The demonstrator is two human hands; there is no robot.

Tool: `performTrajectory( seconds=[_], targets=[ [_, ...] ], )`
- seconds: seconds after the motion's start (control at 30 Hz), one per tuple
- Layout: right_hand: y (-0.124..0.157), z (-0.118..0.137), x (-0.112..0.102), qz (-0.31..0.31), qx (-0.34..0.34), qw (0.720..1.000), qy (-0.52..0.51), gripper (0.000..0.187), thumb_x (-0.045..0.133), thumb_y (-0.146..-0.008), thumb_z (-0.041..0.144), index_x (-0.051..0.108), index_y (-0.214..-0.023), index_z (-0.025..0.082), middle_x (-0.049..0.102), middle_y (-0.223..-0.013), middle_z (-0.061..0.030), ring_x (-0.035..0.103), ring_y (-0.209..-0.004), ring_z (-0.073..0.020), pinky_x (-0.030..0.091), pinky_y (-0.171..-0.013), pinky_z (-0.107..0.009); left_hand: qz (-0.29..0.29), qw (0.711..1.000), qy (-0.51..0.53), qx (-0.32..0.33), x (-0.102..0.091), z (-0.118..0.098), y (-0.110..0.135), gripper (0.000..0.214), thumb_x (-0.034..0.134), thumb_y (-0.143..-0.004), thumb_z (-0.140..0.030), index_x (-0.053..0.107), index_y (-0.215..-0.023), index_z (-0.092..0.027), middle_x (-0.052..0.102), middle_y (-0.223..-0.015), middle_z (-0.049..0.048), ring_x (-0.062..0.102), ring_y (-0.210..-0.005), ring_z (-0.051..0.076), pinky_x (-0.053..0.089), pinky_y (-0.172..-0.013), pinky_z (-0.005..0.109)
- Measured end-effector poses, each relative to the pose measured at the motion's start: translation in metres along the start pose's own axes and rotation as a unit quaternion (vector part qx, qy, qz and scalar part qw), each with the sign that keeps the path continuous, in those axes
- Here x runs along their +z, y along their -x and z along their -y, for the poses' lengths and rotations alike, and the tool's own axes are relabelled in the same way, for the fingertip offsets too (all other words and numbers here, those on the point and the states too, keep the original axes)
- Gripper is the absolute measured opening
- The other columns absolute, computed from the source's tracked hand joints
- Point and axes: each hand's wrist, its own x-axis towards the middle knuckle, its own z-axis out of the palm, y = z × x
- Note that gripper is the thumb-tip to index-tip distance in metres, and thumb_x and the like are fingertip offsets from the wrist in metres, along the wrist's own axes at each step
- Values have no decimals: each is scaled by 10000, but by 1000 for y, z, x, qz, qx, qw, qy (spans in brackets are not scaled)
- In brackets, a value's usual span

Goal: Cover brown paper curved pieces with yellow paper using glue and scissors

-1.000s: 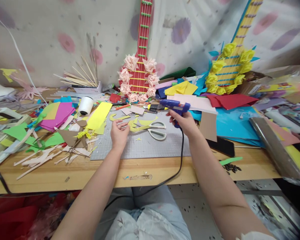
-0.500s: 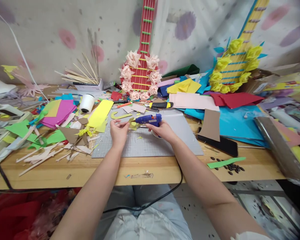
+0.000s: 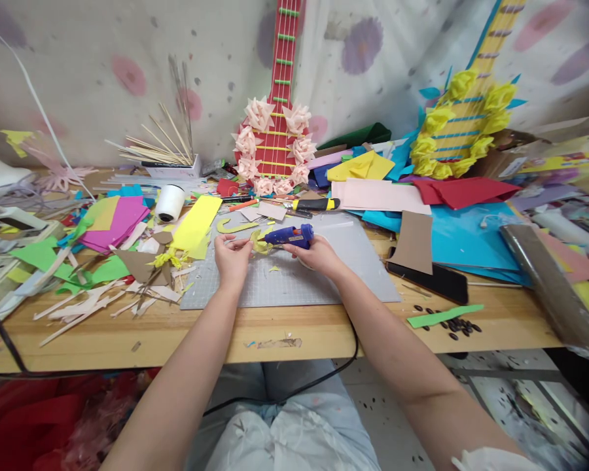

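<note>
My right hand is closed around a blue hot glue gun, its nozzle pointing left. Between the closed fingertips of my left hand is a small yellow-green paper piece, right at the nozzle's tip. Whether nozzle and paper touch, I cannot tell. Both hands are over a grey cutting mat. Just behind my left hand lies a curved yellow-green strip. A small yellow scrap rests on the mat below the gun.
A red paper guitar with pink flowers leans at the back; a yellow one stands right. Paper scraps crowd the left. A black phone, dark beads and blue sheets lie right. A black cable hangs below the table edge.
The glue gun and my right hand have shifted very slightly to the left. My left hand still pinches the yellow-green paper in nearly the same place.
</note>
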Motion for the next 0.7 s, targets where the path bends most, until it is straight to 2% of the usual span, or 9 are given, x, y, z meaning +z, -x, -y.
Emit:
performTrajectory(
  seconds=[0.7],
  targets=[
    [2, 2, 0, 2, 11, 1000, 1, 452, 556, -647, 630, 607, -596, 184, 609, -579, -26, 540, -556, -139, 384, -550, -254, 1, 998, 49, -29, 0, -3, 0, 410, 689, -550, -125, 397, -829, -192, 642, -706, 9, 625, -641, 141, 512, -548, 264]
  ],
)
